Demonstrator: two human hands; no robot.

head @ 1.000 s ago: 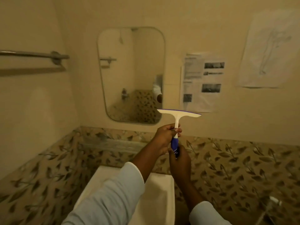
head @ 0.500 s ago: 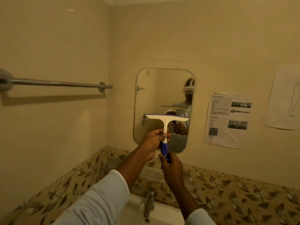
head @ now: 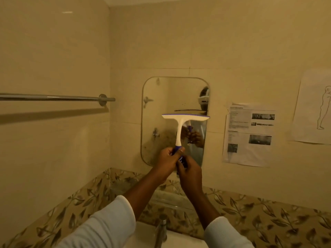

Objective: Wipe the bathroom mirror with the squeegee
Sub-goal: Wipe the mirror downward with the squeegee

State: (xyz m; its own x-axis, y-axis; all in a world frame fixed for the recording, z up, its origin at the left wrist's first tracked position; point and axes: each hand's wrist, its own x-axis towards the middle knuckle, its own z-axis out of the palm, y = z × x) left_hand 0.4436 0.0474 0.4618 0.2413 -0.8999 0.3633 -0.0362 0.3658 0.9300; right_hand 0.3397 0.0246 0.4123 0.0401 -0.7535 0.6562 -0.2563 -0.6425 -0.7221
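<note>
A rounded rectangular mirror [head: 166, 99] hangs on the cream tiled wall ahead. In front of its lower half stands a white squeegee [head: 180, 122] with a blue handle, upright, its blade level across the mirror's middle. My left hand [head: 167, 162] grips the blue handle just below the white neck. My right hand [head: 190, 173] holds the handle's lower end from the right. I cannot tell whether the blade touches the glass. The mirror reflects the squeegee and both hands.
A chrome towel rail [head: 53, 97] runs along the left wall. Two printed sheets [head: 249, 136] and a figure drawing [head: 315, 108] are stuck on the wall right of the mirror. Below are a tap [head: 161, 230], a white basin [head: 177, 240] and leaf-patterned tiles [head: 268, 221].
The view has tilted up and the mirror now sits centred. Both hands have lifted the squeegee in front of the mirror, and my left hand has slid lower onto the blue handle.
</note>
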